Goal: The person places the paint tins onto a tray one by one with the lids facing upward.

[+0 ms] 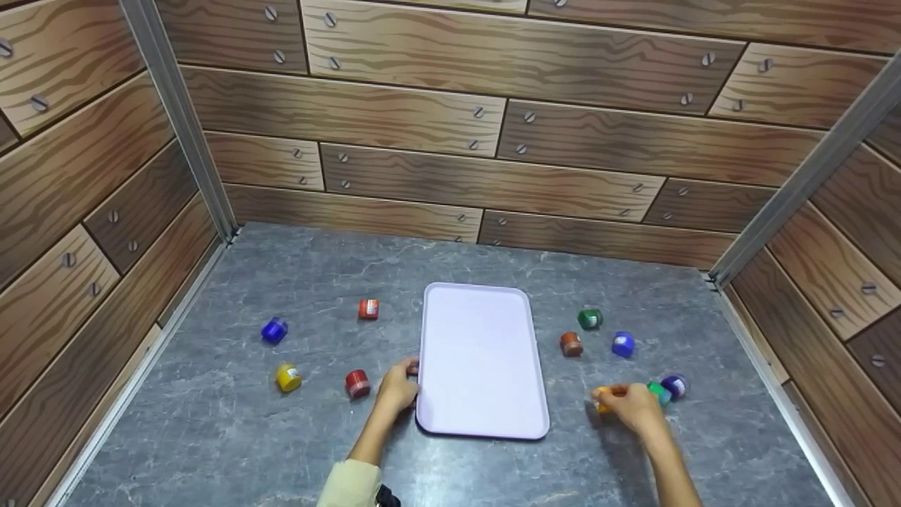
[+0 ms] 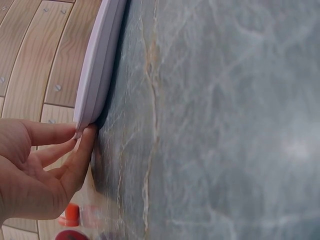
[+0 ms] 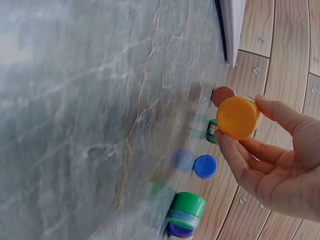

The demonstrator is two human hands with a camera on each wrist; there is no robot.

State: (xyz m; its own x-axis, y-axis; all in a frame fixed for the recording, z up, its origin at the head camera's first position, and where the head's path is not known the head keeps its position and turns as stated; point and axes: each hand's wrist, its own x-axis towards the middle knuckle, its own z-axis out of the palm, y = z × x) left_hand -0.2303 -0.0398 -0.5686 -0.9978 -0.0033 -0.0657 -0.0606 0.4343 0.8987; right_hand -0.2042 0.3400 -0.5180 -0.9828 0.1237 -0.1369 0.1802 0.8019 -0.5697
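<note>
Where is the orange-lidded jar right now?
The orange-lidded jar is pinched in the right hand, right of the tray, beside the green jar.

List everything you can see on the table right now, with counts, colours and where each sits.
tray: 1, pale lilac, centre of the table, nothing on it.
jars left of the tray: 4; blue, red-orange, yellow, red.
jars right of the tray: 5 loose; green, brown, blue, teal-green, dark purple.
orange jar: 1, pinched in the right hand.
table: 1, grey marble pattern.
walls: wood-plank print on three sides.
left hand: fingers touching the tray's left edge.
right hand: right of the tray, holding the orange jar.
</note>
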